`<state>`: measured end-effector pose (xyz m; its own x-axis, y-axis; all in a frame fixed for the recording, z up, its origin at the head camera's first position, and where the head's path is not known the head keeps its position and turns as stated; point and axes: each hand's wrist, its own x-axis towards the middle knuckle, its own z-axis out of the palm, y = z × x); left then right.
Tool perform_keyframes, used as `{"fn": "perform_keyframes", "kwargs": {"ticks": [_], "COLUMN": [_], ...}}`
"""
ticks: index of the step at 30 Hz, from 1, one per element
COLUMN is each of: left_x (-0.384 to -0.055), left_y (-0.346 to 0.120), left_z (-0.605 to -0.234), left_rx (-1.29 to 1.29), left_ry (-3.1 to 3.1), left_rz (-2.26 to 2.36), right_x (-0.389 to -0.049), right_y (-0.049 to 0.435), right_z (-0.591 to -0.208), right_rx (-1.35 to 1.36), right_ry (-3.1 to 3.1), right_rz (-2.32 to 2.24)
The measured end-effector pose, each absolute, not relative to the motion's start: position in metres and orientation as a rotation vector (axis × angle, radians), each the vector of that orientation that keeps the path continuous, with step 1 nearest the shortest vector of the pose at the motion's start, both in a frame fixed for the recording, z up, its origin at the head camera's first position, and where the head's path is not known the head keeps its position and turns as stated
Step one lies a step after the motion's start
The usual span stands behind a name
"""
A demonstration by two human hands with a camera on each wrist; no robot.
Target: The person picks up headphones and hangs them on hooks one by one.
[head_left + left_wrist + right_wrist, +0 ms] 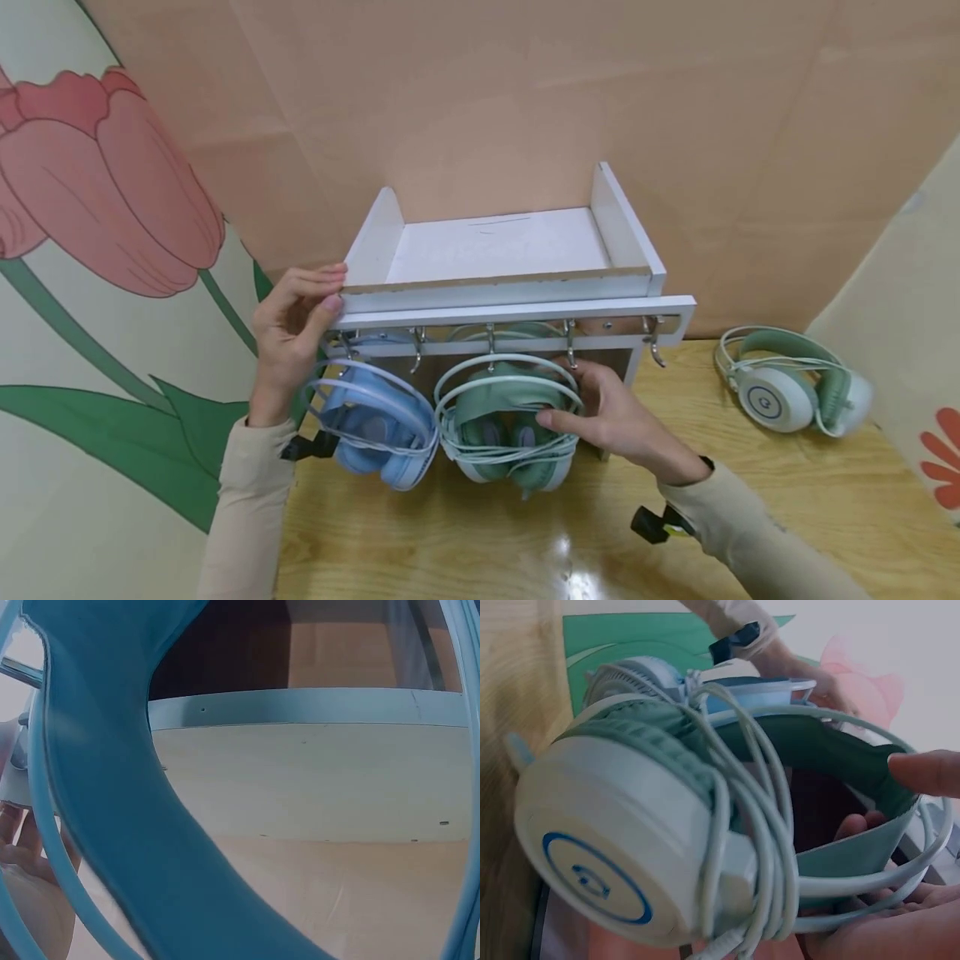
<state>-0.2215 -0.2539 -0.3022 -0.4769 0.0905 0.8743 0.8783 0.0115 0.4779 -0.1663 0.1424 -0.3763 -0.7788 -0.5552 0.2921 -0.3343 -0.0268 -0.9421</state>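
Wood-grain surface (450, 542) spreads beneath a white rack (495, 293), its corner gripped by the left hand (292, 325); below the hooks (570, 343), the right hand (618, 417) curls round the band of the green headphones (506, 398) (likely light, springy, best held there).

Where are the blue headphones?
In the head view, the blue headphones hang at the left end of the white rack, below and to the right of the left hand. The green headphones in the right hand are beside them.

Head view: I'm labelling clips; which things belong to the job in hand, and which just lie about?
Seemingly in the job: left hand, right hand, held green headset, hooked rack, blue headset.
Lying about, perhaps for later: far-right headset.
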Motion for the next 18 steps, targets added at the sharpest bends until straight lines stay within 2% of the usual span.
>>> {"fn": "perform_keyframes", "kwargs": {"ticks": [10,18], "left_x": [-0.2224,-0.2230], "left_y": [-0.2541,-0.2523], "left_z": [-0.3060,-0.3038], "left_rx": [-1.013,-1.005], "left_ry": [-1.607,-1.612], "left_rz": [-1.546,-1.545], "right_x": [-0.1661,-0.1680], "right_y": [0.1397,0.1392], "right_z": [-0.3859,-0.3856], "right_rx": [-1.108,-1.111], "right_ry": [2.149,2.201], "right_rz": [-1.858,-1.869]}}
